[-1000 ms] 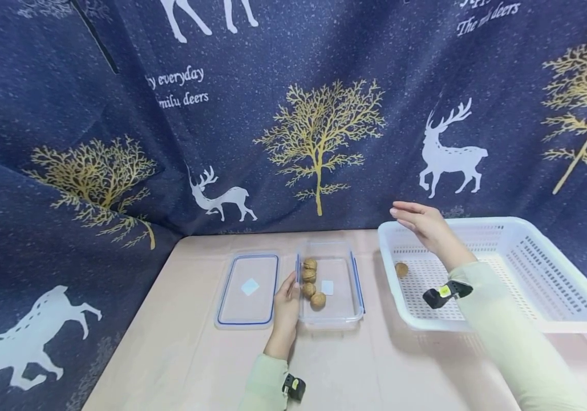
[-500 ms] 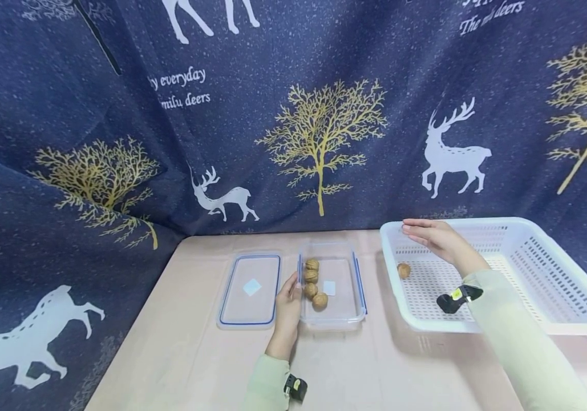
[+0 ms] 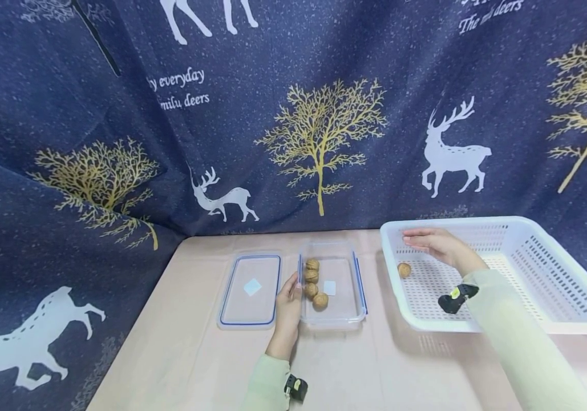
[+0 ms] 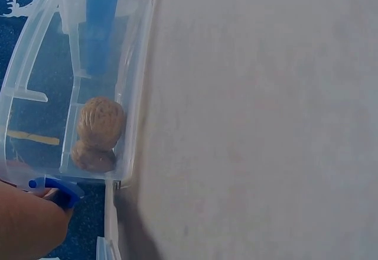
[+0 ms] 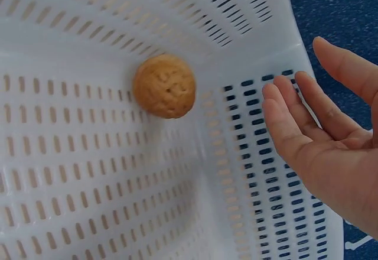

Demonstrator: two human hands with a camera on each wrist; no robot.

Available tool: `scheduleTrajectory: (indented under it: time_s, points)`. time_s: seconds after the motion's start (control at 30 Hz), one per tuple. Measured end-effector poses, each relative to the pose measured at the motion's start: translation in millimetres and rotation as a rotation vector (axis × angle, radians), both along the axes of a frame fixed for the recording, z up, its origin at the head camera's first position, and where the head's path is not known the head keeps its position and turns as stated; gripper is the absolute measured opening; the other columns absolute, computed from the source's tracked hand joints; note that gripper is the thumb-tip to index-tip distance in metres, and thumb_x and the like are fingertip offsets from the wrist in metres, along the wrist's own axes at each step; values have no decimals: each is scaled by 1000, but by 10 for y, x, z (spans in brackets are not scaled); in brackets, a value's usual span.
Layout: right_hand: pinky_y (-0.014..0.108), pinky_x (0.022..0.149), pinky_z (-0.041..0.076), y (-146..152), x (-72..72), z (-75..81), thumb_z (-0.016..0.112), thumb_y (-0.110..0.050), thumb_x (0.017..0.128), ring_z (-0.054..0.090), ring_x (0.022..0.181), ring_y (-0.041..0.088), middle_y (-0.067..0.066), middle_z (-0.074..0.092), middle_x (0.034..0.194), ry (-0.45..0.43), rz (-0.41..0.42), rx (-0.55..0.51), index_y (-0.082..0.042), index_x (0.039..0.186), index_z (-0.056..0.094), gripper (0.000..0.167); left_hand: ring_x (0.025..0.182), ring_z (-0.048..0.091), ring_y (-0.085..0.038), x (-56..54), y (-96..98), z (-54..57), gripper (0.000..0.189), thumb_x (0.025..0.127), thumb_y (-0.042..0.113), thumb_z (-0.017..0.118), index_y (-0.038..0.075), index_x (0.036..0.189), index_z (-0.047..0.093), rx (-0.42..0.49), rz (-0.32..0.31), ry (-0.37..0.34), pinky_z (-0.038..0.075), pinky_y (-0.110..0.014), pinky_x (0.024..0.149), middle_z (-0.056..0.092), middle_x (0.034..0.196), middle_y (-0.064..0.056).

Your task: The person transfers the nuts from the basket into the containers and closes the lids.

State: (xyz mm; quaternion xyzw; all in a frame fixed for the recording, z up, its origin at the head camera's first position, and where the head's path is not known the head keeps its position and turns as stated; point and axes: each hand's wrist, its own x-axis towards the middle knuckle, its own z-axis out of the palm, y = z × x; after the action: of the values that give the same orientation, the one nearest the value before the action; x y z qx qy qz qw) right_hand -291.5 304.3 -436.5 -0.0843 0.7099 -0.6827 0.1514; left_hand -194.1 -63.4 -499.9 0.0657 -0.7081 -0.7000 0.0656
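Note:
My left hand (image 3: 288,302) holds the left side of a clear plastic food container (image 3: 344,314) by its blue-edged latch; in the left wrist view its fingers are mostly hidden behind that side. Several walnuts (image 3: 311,276) lie along the container's left wall, and two walnuts (image 4: 101,123) show through it from the left wrist. Over the left part of a white plastic basket (image 3: 401,297) hovers my right hand (image 3: 439,245), with nothing in it. Its fingers (image 5: 319,112) are parted from the thumb and slightly bent. A single walnut (image 5: 164,86) sits in the basket, apart from the hand.
Flat on the table (image 3: 170,354), left of the container, lies its clear lid (image 3: 252,305) with a blue seal and a pale sticker. A dark blue cloth (image 3: 272,142) with trees and deer hangs behind the table's back edge.
My right hand has come down and slightly right into the space over the basket, then dipped a little more. The left hand and container stay in place.

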Motion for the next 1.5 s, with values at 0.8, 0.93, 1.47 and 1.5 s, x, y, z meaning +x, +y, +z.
scheduleTrajectory:
  time_s: [0.8, 0.93, 1.47, 1.5]
  points:
    - [37, 108, 42, 187, -38, -240, 56, -3, 94, 59, 108, 8, 21, 55, 134, -140, 296, 283, 17, 138, 34, 53, 133, 39, -40, -17, -2, -29, 41, 101, 6, 44, -4, 140, 43, 12, -16, 8, 32, -46, 113, 41, 144, -26]
    - [31, 104, 45, 209, -47, -272, 55, 0, 93, 60, 107, 7, 12, 61, 127, -172, 339, 241, 19, 138, 31, 54, 134, 39, -40, -17, -5, -21, 40, 101, 6, 44, -5, 140, 43, 15, -22, 13, 32, -45, 113, 41, 144, -26]
    - [28, 99, 47, 143, -52, -354, 58, 0, 90, 60, 105, 11, 18, 63, 122, -104, 379, 331, 17, 134, 41, 50, 133, 40, -40, -4, -14, -35, 41, 100, 4, 44, -4, 140, 43, 18, -7, -3, 34, -44, 112, 42, 143, -26]
    - [28, 99, 47, 147, -53, -358, 58, 0, 91, 60, 105, 11, 18, 63, 121, -105, 383, 328, 17, 133, 42, 49, 133, 40, -40, -7, -15, -40, 40, 100, 4, 44, -4, 140, 43, 14, -7, -1, 34, -45, 112, 42, 143, -26]
